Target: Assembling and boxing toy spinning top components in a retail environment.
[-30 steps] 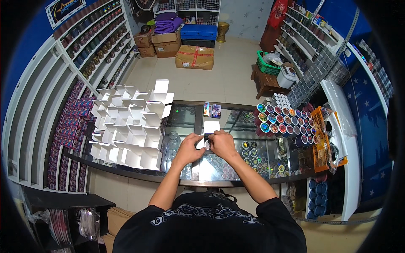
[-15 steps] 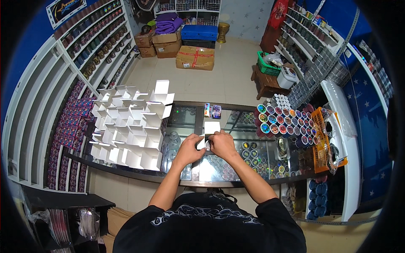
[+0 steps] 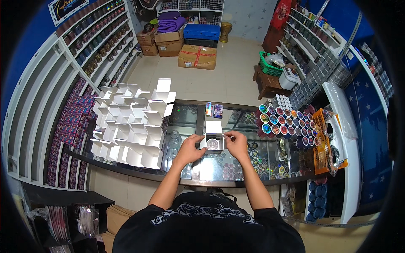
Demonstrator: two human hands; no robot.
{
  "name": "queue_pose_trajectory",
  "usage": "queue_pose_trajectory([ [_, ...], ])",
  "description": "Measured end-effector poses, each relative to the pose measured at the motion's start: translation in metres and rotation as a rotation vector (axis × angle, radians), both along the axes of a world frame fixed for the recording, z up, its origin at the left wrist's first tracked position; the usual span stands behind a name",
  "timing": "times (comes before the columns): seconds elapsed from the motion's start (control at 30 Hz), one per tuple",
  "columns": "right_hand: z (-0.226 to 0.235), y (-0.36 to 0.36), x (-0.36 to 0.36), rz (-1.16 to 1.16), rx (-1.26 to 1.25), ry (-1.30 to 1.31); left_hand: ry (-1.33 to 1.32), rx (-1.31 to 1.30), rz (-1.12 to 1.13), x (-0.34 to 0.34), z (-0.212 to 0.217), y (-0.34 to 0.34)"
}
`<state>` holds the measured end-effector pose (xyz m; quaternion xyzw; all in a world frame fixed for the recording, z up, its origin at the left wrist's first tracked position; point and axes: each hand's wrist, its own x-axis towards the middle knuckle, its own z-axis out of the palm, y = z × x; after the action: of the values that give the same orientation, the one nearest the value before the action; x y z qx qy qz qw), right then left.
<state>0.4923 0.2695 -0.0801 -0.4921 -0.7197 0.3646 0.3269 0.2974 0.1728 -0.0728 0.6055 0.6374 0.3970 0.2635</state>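
A small white carton (image 3: pixel 214 126) stands with its lid up on the glass counter in front of me. Inside it sits a round item with a pale patterned top (image 3: pixel 212 144), perhaps a spool or a tub. My left hand (image 3: pixel 192 148) grips the carton's left side, thumb near the front corner. With fingers bent, my right hand (image 3: pixel 236 144) pinches the edge or side flap at the carton's right. Just beyond the carton, two small colourful printed boxes (image 3: pixel 217 111) rest on the counter.
Many opened white cartons (image 3: pixel 130 126) crowd the counter's left. To the right stand rows of round-lidded containers (image 3: pixel 287 120), beside an orange basket (image 3: pixel 322 141). The counter's dark front edge (image 3: pixel 211 183) runs before me. Cardboard boxes (image 3: pixel 197 56) lie on the floor beyond.
My right hand has come out from over the carton's opening and moved to its right side. The round item inside now shows. My left hand stays at the left side.
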Motion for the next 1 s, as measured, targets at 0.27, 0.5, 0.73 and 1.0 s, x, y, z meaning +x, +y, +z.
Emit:
queue_pose_trajectory([
  [0.27, -0.037, 0.003, 0.014, 0.009, -0.317, 0.412, -0.316, -0.043, 0.001, 0.004, -0.023, 0.004],
  [0.5, -0.041, -0.002, 0.008, 0.078, -0.436, 0.443, -0.629, -0.041, 0.027, 0.010, -0.060, 0.007],
  [0.73, -0.041, -0.004, 0.013, 0.063, -0.535, 0.568, -0.615, -0.042, 0.046, 0.018, -0.057, 0.006],
  [1.0, -0.041, -0.001, 0.019, 0.043, -0.642, 0.700, -0.657, -0.052, 0.126, 0.021, -0.057, 0.003],
])
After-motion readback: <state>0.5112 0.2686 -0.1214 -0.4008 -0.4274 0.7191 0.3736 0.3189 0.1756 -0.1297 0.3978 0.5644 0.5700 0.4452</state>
